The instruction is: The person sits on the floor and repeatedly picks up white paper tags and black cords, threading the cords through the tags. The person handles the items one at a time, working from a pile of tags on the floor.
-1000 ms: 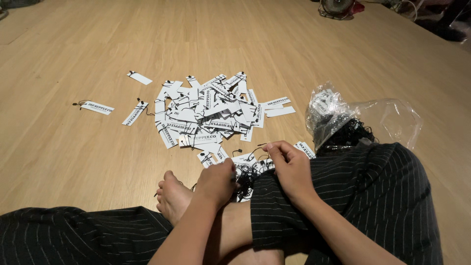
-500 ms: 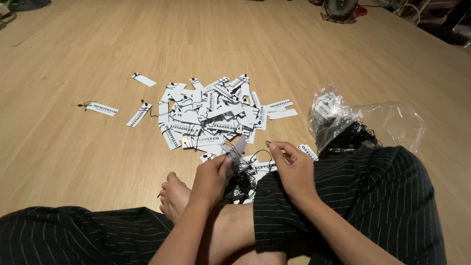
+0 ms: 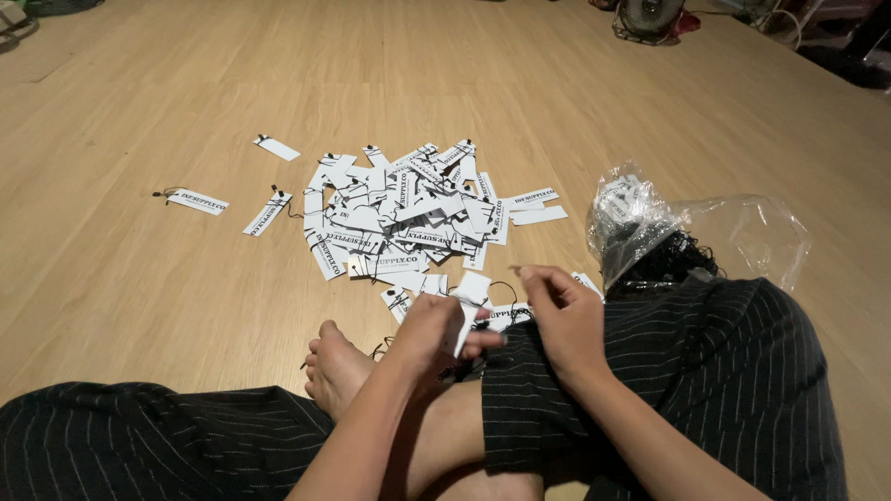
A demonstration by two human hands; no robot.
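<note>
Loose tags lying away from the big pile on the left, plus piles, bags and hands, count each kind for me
Loose white tags left of the pile: 3
Tag pile: 1
Clear plastic bag: 1
Left hand and right hand: 2
Total: 7

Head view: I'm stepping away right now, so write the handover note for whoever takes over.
Left hand: pinches one white paper tag over the lap.
Right hand: fingertips pinched, apparently on the tag's thin black string; too fine to be sure.
Tag pile: heaped on the wooden floor ahead, a few loose tags to its left.
Clear plastic bag: by the right knee, holding black strings and some tags.
Done: pile tags carry strings.
Left: cannot tell.
</note>
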